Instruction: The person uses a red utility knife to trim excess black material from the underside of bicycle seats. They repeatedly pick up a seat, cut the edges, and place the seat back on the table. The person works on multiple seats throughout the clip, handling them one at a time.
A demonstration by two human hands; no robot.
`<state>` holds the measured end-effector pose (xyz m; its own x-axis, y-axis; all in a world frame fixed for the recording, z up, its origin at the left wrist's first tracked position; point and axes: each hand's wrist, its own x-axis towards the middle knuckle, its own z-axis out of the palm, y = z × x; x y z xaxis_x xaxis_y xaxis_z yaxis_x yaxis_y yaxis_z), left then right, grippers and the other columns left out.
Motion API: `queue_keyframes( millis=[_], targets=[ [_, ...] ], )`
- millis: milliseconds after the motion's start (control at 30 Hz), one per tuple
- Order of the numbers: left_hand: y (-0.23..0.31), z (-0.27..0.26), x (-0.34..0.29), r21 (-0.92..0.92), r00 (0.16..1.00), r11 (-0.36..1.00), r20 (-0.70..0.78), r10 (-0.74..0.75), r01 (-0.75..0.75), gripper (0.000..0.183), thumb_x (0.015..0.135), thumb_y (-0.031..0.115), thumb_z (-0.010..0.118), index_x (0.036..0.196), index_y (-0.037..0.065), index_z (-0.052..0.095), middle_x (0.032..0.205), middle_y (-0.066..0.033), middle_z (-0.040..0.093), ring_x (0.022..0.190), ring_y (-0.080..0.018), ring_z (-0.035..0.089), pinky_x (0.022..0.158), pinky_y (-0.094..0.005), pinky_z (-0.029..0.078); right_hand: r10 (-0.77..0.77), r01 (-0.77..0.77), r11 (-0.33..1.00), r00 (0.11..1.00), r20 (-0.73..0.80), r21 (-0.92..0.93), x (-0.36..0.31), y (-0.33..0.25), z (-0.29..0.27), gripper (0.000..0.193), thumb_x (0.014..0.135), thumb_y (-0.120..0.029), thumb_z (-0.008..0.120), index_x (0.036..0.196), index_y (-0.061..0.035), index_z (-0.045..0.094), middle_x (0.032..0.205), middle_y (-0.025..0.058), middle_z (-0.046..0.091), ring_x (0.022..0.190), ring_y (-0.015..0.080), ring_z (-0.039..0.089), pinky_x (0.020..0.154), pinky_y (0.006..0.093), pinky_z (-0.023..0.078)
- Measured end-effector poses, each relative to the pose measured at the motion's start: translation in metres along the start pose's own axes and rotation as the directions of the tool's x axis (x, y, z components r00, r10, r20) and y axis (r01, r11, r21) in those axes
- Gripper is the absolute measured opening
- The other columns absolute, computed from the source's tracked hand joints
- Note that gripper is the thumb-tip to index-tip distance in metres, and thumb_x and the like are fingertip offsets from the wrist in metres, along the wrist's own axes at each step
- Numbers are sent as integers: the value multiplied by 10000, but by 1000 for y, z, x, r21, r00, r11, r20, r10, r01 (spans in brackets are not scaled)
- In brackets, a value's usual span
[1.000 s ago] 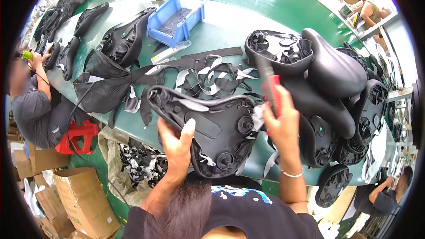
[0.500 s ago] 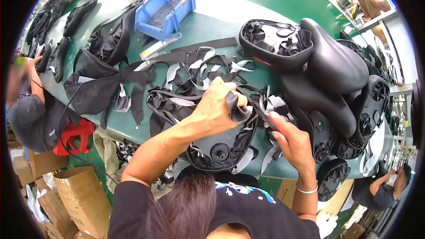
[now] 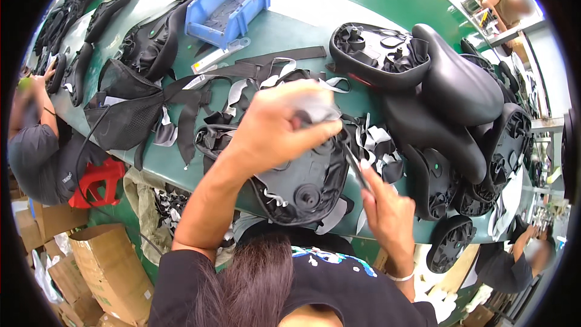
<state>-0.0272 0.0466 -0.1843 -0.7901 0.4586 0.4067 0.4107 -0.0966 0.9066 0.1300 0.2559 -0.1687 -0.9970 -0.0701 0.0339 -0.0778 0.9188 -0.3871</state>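
In front of me lies an upturned black saddle [image 3: 290, 175], its underside plate showing and black cover material gathered around its rim. My left hand [image 3: 272, 124] is raised over its far part, fingers curled round a strip of dark cover material [image 3: 315, 109] that is smeared by motion. Low at the saddle's right edge, my right hand [image 3: 390, 209] grips a slim knife [image 3: 356, 166], whose narrow dark blade points up and away along the rim. Its handle is mostly covered by my fingers. Beyond the saddle are cut black and grey scraps [image 3: 239, 94].
A blue bin [image 3: 227, 15] stands at the back, near a black mesh bag [image 3: 124, 106]. Several black saddles [image 3: 460, 79] are piled on the right. Cardboard boxes [image 3: 112, 266] and a red stool [image 3: 100, 181] sit below left. Co-workers [image 3: 42, 139] are at the sides.
My left hand has lifted up and to the left with the strip. My right hand has moved down and slightly left with the knife.
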Motion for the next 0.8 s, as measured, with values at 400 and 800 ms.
queue_keyframes(
  millis=[400, 800],
  targets=[
    [-22, -20, 21, -543, 791, 748, -227, -568, 382, 344, 965, 321, 518, 887, 17, 660, 832, -38, 621, 806, -140, 571, 740, -289, 454, -119, 125, 972, 992, 41, -199, 24, 4, -12, 479, 807, -176, 633, 1278, -242, 573, 552, 82, 531, 444, 258, 538, 435, 401, 394],
    [37, -91, -47, -624, 958, 770, -279, -62, -132, 494, 1033, 322, 256, 624, 84, 399, 670, -68, 542, 796, -208, 490, 759, -336, 376, -236, 372, 824, 911, 338, -428, 70, 12, -47, 436, 820, -158, 619, 1244, -253, 585, 644, 55, 493, 576, 234, 528, 553, 377, 397]
  ],
)
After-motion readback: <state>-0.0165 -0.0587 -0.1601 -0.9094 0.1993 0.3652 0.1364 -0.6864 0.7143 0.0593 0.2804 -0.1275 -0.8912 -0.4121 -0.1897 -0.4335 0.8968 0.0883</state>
